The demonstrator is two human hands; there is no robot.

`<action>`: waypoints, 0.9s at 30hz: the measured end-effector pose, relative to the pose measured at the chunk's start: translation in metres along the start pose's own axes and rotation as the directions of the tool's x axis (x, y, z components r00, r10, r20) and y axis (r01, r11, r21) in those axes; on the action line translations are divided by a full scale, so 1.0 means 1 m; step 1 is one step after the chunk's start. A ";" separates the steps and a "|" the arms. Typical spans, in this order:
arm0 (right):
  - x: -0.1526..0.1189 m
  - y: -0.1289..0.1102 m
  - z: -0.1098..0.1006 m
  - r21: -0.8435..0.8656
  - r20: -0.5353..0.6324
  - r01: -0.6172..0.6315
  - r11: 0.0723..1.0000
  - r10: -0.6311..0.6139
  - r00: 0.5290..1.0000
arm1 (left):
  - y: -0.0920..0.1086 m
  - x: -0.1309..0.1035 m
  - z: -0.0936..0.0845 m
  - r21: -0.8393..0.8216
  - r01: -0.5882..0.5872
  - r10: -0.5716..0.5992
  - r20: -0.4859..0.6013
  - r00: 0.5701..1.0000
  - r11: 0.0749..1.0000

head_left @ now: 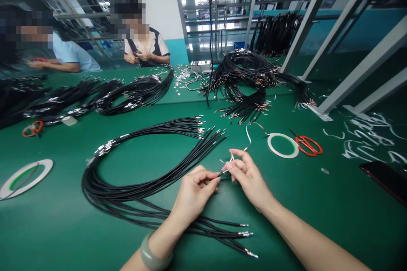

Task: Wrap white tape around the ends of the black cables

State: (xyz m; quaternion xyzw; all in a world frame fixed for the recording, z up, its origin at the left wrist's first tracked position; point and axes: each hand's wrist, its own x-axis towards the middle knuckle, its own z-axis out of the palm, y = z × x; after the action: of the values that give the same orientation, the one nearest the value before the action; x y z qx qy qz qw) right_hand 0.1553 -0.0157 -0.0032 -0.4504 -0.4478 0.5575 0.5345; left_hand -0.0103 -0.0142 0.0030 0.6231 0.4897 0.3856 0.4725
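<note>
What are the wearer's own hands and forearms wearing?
Left hand: no glove; a smooth, thick, pale green round bangle at the wrist, stone-like by its look. Right hand: no glove, nothing on the wrist. No sleeve shows on either forearm.

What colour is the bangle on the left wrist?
The bangle is pale green; see head view.

A slim black cable (221, 174) is pinched near its pale tip between the fingers of both hands. A bundle of black cables (121, 190) lies curved in an open loop on the green table (63, 228), its ends bare and light-tipped.
</note>
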 end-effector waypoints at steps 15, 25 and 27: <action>-0.001 0.011 0.000 -0.136 0.101 0.159 0.978 -0.146 0.984 | 0.009 0.004 0.000 -0.437 0.350 -0.346 0.092 0.934 0.828; -0.002 0.007 0.002 -0.023 -0.016 0.205 0.978 -0.206 0.978 | 0.009 0.002 -0.006 -0.499 0.332 -0.270 0.195 0.943 0.800; 0.001 0.010 0.002 -0.003 -0.120 0.195 0.981 -0.194 0.974 | 0.011 0.002 -0.007 -0.500 0.315 -0.247 0.199 0.948 0.807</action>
State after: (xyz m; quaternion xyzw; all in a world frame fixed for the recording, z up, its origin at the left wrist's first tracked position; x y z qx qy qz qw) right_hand 0.1515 -0.0150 -0.0130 -0.4349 -0.4546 0.4765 0.6142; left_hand -0.0138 -0.0111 0.0153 0.4135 0.4221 0.3908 0.7058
